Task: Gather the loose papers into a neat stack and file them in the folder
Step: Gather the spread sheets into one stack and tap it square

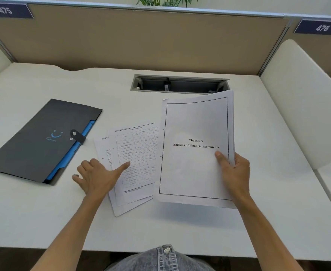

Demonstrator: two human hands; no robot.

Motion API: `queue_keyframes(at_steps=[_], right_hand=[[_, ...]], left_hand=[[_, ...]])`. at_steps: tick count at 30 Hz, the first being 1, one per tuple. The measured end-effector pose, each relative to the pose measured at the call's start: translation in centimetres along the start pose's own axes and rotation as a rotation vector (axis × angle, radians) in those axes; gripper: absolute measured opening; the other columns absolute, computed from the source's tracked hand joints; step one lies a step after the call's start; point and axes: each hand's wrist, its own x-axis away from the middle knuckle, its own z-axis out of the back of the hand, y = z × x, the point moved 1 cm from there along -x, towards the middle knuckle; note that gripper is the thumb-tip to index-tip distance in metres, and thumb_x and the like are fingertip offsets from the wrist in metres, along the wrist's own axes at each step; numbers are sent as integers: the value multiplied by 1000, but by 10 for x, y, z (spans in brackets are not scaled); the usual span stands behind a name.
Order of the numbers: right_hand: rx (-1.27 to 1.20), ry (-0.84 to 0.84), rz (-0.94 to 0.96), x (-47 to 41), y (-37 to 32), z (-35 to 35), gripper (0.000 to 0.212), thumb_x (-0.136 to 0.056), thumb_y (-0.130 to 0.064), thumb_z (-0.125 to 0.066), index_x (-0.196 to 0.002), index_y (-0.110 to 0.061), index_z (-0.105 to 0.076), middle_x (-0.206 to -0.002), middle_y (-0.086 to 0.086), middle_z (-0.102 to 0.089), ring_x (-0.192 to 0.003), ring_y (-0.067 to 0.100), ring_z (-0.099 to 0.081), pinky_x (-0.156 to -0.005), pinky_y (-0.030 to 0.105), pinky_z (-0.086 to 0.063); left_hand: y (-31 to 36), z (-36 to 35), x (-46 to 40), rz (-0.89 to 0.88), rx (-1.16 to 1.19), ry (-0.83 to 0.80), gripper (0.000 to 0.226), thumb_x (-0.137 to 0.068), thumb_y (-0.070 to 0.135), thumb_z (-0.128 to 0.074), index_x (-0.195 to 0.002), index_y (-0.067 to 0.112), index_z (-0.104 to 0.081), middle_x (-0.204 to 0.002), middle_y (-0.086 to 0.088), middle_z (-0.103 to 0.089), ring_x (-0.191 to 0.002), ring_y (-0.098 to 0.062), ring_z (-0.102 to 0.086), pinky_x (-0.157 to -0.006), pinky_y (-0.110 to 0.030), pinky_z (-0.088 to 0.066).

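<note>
My right hand (pixel 234 173) grips a few white sheets (pixel 194 118) by their right edge, thumb on top; the front page reads "Chapter 5, Analysis of Financial statements" and the sheets are lifted off the desk. To their left, a few more printed sheets with tables (pixel 137 153) lie fanned on the white desk. My left hand (pixel 98 176) rests on the left part of these sheets, fingers spread, thumb pressing on the top page. A dark folder (pixel 39 141) with blue inner tabs and a snap strap lies shut at the left of the desk.
A cable slot (pixel 180 84) is cut into the desk behind the papers. A tan partition (pixel 141 40) closes the back and a white side panel (pixel 301 98) stands at the right. The desk's front edge (pixel 238 253) runs near my lap.
</note>
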Motion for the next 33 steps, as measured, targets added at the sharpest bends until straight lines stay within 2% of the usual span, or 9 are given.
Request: queue_keyframes(at_steps=[7,11,13,15,17,19,21,24,33], right_hand=[[-19,-7,-3,0,0,1,15,-92,-30,-68,-80,-21,-71,-71,-18,-73,-63,3,-65,-64,25,-50],[-29,-11,-11,-1,2,1,14,-91,-31,-68,-82,-21,-72,-70,-19,-73,-62,1,-64,-64,25,-48],[-35,-14,-18,-1,4,1,14,-91,-32,-69,-83,-21,-72,-71,-18,-73,-63,3,-65,-65,27,-49],[-41,-17,-27,-1,4,0,15,-90,-33,-69,-83,-21,-73,-72,-15,-74,-66,8,-67,-67,31,-52],[-47,-23,-38,0,5,-2,17,-89,-34,-70,-84,-19,-73,-76,-5,-76,-71,16,-69,-71,41,-58],[-64,-36,-54,0,5,-4,16,-89,-34,-70,-84,-19,-73,-78,0,-77,-77,25,-72,-77,48,-60],[-85,-57,-72,1,5,-8,14,-89,-34,-70,-85,-21,-74,-81,-2,-78,-82,28,-73,-80,50,-59],[-129,-87,-109,2,3,-16,11,-90,-30,-69,-91,-21,-75,-87,-3,-79,-86,24,-74,-83,49,-59],[-290,-203,-162,2,-20,-42,12,-92,-21,-67,-102,-18,-74,-95,-4,-79,-86,16,-75,-75,33,-60]], left_hand=[[8,-5,5,4,62,-9,94,-57,77,-70,-111,2,-51,-117,-19,-53,-112,-36,-46,-92,-47,-34],[13,-6,7,-9,251,9,56,-68,51,-81,-99,8,-60,-105,-13,-61,-106,-33,-49,-87,-45,-32],[14,-6,8,-40,350,7,37,-74,39,-81,-88,11,-61,-92,-9,-64,-95,-30,-53,-84,-43,-32],[16,-6,11,-84,508,-20,25,-79,29,-78,-81,14,-59,-81,-2,-64,-82,-27,-58,-81,-40,-40],[17,-6,13,-121,685,-73,16,-86,23,-72,-85,16,-58,-78,7,-61,-78,-23,-63,-68,-29,-51],[20,-4,13,-139,821,-155,9,-92,22,-65,-95,19,-57,-88,11,-63,-81,-15,-65,-59,-20,-55],[23,-3,12,-166,908,-245,14,-96,24,-58,-109,25,-53,-105,10,-62,-85,-11,-64,-56,-15,-54],[27,1,13,-217,1009,-362,31,-99,24,-54,-129,27,-48,-121,8,-61,-98,-17,-65,-64,-21,-58],[39,38,18,-303,1216,-532,40,-97,16,-56,-132,35,-51,-114,16,-70,-95,-15,-72,-66,-28,-60]])
